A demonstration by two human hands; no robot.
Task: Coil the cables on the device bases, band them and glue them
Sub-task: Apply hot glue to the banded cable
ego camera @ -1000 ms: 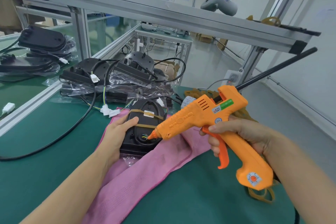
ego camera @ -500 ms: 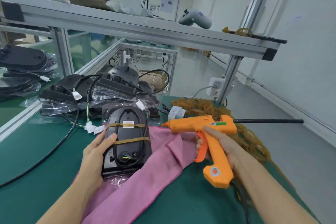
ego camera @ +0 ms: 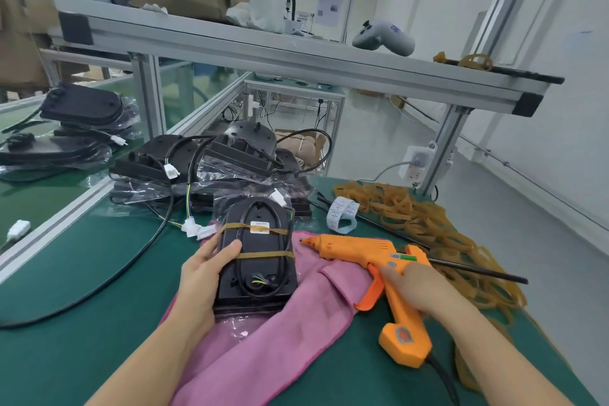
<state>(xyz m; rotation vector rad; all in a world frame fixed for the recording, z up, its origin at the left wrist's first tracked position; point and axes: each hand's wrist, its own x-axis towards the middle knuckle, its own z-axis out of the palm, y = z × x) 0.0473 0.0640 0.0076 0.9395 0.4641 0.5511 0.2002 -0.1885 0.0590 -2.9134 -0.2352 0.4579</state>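
A black device base [ego camera: 257, 257] lies on a pink cloth [ego camera: 280, 333], its black cable coiled on top and held by two tan rubber bands. My left hand [ego camera: 204, 270] grips the base's left edge, thumb on top. My right hand [ego camera: 418, 287] holds the orange glue gun [ego camera: 372, 257] by its handle. The gun lies low over the cloth to the right of the base, nozzle pointing left and clear of it. A black glue stick [ego camera: 478, 272] pokes out of the gun's back.
More black bases in plastic wrap [ego camera: 204, 161] are piled behind, with loose cables and white connectors [ego camera: 194, 229]. A heap of tan rubber bands [ego camera: 428, 224] lies at the right. A label roll [ego camera: 342, 214] stands behind the gun. An aluminium frame [ego camera: 296, 59] spans overhead.
The glue gun has moved away from the base, down and to the right, and now lies low over the cloth. My left hand has kept hold of the base.
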